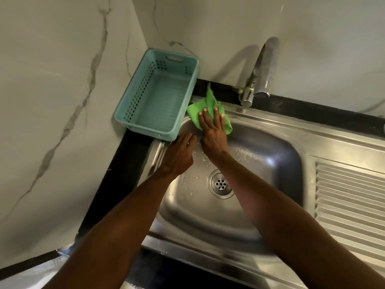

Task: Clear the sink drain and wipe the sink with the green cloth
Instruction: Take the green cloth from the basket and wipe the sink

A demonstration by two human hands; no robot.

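Head view, right hand [212,132] flat, fingers straight, pressing green cloth [196,112] on sink [270,155] rim at eleven o'clock, left hand [180,155] released, resting on rim beside it.

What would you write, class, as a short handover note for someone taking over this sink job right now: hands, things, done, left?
Right hand: flat, fingers straight, pressing the green cloth on the sink's far-left rim.
Left hand: on the sink's left edge beside the teal basket, holding nothing visible.
Done: drain looks clear.
Left: droplets remain in the basin; wipe it and the rest of the rim.
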